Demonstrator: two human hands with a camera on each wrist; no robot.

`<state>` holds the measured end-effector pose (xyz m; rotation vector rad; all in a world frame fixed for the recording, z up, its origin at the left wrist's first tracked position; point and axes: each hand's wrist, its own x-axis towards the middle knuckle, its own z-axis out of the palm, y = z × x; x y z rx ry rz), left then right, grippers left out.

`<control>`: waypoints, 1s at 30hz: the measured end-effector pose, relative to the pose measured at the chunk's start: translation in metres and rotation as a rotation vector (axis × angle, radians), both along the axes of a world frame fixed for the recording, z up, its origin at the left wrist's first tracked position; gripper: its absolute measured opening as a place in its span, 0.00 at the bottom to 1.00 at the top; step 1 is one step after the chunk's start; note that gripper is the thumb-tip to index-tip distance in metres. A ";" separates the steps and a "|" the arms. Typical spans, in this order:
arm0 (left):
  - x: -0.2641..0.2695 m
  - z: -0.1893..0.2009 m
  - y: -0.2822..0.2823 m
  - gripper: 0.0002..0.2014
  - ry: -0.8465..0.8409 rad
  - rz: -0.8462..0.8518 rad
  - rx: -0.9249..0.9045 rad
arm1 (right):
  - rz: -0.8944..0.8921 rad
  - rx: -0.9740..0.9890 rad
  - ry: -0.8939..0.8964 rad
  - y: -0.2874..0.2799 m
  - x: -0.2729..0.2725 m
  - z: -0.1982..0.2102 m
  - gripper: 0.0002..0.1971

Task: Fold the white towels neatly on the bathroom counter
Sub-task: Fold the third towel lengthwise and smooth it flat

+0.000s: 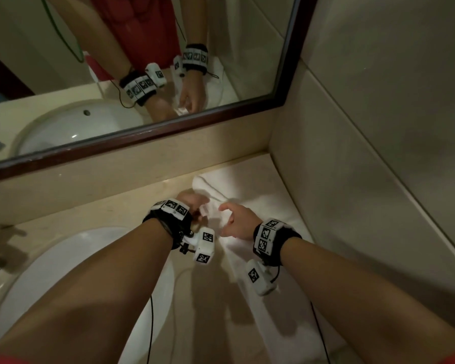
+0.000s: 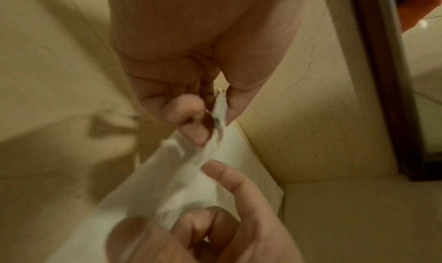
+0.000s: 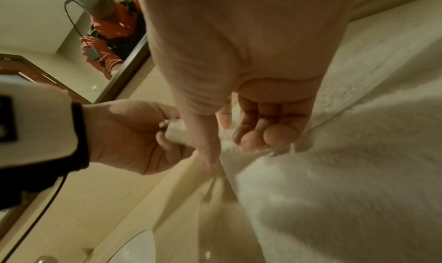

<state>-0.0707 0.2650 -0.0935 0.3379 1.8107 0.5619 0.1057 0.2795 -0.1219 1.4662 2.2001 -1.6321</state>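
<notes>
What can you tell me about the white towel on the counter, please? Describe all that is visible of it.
The white towel looks like thick, fluffy terry cloth. It lies spread along the beige counter, in the corner between the sink and the side wall, with rumpled folds at its far end near the mirror. The left hand pinches a raised edge of it between thumb and fingers. The right hand is beside it with fingers loosely curled at the cloth; whether it grips is unclear.

A white oval sink (image 1: pixel 71 261) sits sunk in the beige surface. Left of the sink stands a metal faucet (image 1: pixel 0 248); behind it hangs a dark-framed mirror (image 1: pixel 147 132).
</notes>
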 end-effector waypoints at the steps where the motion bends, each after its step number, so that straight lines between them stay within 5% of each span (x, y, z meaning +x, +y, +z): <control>1: 0.000 0.004 0.005 0.06 -0.027 0.019 -0.012 | -0.011 0.025 -0.002 0.001 -0.001 0.000 0.34; 5: 0.006 0.020 0.032 0.14 -0.098 0.008 0.015 | -0.149 0.114 0.057 0.011 -0.002 0.012 0.28; 8: 0.017 0.027 0.050 0.14 -0.195 0.041 0.079 | -0.284 0.192 0.065 0.022 0.002 0.031 0.05; 12: 0.026 0.027 0.068 0.09 -0.227 0.101 0.196 | -0.430 0.248 -0.025 0.046 0.009 0.042 0.19; 15: 0.015 0.015 0.079 0.07 -0.037 0.066 0.217 | -0.445 0.230 -0.073 0.069 0.015 0.049 0.18; 19: -0.008 -0.005 0.079 0.15 0.310 -0.180 0.274 | -0.505 0.128 -0.046 0.089 0.022 0.053 0.11; 26: -0.037 -0.039 0.081 0.28 0.462 -0.613 0.165 | -0.584 0.050 -0.167 0.113 0.027 0.060 0.14; 30: -0.034 -0.038 0.087 0.21 0.544 -0.751 0.176 | -0.682 0.052 -0.136 0.126 0.026 0.062 0.10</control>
